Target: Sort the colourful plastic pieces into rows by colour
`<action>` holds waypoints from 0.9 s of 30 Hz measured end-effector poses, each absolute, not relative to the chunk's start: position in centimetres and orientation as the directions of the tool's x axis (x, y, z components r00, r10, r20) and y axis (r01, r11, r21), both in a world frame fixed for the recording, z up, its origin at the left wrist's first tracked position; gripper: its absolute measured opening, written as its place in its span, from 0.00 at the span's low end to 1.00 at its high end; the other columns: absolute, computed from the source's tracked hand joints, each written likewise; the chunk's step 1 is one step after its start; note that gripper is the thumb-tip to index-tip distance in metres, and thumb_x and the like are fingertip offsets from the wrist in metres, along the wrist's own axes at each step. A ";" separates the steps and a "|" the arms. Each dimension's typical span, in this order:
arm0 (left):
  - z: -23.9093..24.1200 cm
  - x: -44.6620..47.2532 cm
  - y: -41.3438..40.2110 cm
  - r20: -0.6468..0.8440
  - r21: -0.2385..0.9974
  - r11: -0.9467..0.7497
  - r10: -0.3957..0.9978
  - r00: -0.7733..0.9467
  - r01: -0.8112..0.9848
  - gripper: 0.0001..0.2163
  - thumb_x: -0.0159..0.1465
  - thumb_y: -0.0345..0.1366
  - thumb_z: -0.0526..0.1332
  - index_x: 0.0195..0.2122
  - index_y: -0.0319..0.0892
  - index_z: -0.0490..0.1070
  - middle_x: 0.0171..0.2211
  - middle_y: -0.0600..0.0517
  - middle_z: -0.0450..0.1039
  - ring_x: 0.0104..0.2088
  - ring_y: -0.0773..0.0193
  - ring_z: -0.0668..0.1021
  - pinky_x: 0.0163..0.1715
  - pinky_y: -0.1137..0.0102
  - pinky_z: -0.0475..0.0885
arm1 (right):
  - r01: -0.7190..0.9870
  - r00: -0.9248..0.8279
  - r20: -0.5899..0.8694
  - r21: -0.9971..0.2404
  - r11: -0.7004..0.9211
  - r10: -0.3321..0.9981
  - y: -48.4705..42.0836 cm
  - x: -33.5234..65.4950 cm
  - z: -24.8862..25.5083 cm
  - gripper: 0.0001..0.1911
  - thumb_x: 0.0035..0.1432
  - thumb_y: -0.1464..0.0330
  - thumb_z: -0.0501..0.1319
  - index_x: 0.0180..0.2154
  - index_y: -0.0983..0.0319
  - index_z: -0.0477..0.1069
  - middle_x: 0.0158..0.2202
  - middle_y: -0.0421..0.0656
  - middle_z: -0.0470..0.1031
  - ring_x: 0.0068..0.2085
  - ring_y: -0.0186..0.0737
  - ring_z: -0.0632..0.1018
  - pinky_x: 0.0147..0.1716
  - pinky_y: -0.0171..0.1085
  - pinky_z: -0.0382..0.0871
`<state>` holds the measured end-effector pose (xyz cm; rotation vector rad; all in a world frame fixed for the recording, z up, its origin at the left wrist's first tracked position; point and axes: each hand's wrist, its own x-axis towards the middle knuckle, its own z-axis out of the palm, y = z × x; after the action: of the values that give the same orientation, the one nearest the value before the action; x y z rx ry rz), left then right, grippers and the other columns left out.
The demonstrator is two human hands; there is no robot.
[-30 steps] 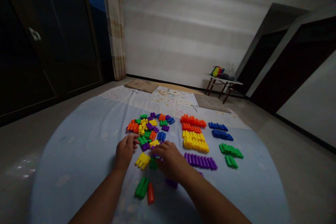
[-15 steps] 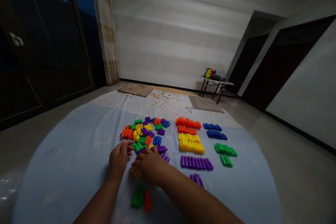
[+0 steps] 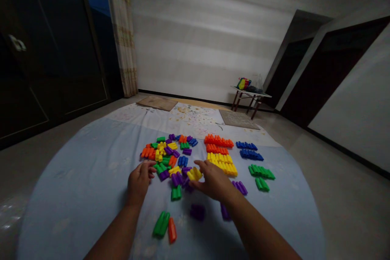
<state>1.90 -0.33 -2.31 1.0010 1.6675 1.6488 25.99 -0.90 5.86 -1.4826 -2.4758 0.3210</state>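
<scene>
My right hand [image 3: 215,180] pinches a yellow toy block [image 3: 194,174] of joined tubes between thumb and fingers, held just above the table. Beneath and beside it lie purple blocks [image 3: 177,178] and a green block [image 3: 176,193]. My left hand [image 3: 140,179] rests at the near left edge of a mixed pile, its fingers loosely bent and apart with nothing visible in them. Close to those fingertips sit a green block [image 3: 159,167] and a purple block [image 3: 163,175]. The pile also holds orange blocks [image 3: 148,153] and blue blocks [image 3: 183,161].
Rows sorted by colour stand on the right: orange [image 3: 218,141], yellow [image 3: 224,166], blue [image 3: 251,154], green [image 3: 261,172] and purple [image 3: 240,187], partly behind my right arm. Nearer me lie a green piece [image 3: 161,224], an orange piece [image 3: 172,230] and a dark purple block [image 3: 197,212].
My right hand has moved right from the pile toward the rows, carrying the yellow block. The green and purple blocks it covered now show. My left hand has barely moved.
</scene>
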 end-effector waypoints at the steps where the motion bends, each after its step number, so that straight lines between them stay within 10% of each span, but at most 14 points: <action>1: -2.4 1.9 -0.3 0.095 0.993 -0.045 0.831 -0.548 0.105 0.20 0.56 0.51 0.50 0.31 0.39 0.71 0.22 0.52 0.70 0.20 0.67 0.70 0.16 0.74 0.63 | 0.864 -0.428 0.065 -0.265 0.429 0.901 -0.7 26.8 5.6 0.32 0.53 0.55 0.59 0.56 0.62 0.61 0.45 0.51 0.72 0.45 0.48 0.74 0.42 0.40 0.65; 7: -2.7 1.6 -0.2 0.085 0.994 -0.037 0.834 -0.545 0.099 0.19 0.56 0.50 0.51 0.31 0.39 0.72 0.22 0.52 0.71 0.20 0.67 0.71 0.17 0.74 0.64 | 0.908 -0.412 -0.034 -0.100 0.407 0.910 0.0 27.9 3.9 0.28 0.52 0.50 0.57 0.48 0.61 0.71 0.41 0.54 0.75 0.42 0.53 0.75 0.39 0.44 0.65; 19: -2.5 1.4 -0.2 0.101 0.989 -0.025 0.834 -0.542 0.145 0.20 0.57 0.49 0.49 0.33 0.38 0.72 0.23 0.51 0.71 0.21 0.66 0.70 0.18 0.73 0.65 | 0.755 -0.630 -0.014 -0.243 0.609 0.776 0.4 29.2 3.6 0.26 0.47 0.66 0.64 0.50 0.56 0.69 0.47 0.46 0.73 0.49 0.52 0.69 0.48 0.49 0.59; 27: -2.5 1.4 0.0 0.061 0.994 0.001 0.839 -0.541 0.114 0.18 0.57 0.48 0.51 0.33 0.40 0.72 0.24 0.52 0.71 0.22 0.67 0.70 0.18 0.74 0.65 | 0.854 -0.424 0.114 -0.279 0.439 0.898 3.1 32.4 4.8 0.25 0.46 0.60 0.67 0.48 0.55 0.71 0.46 0.45 0.73 0.48 0.49 0.69 0.46 0.45 0.58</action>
<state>1.41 0.00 -2.50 0.9872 1.6970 1.5940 32.40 3.14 4.77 -1.5229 -2.4470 0.2600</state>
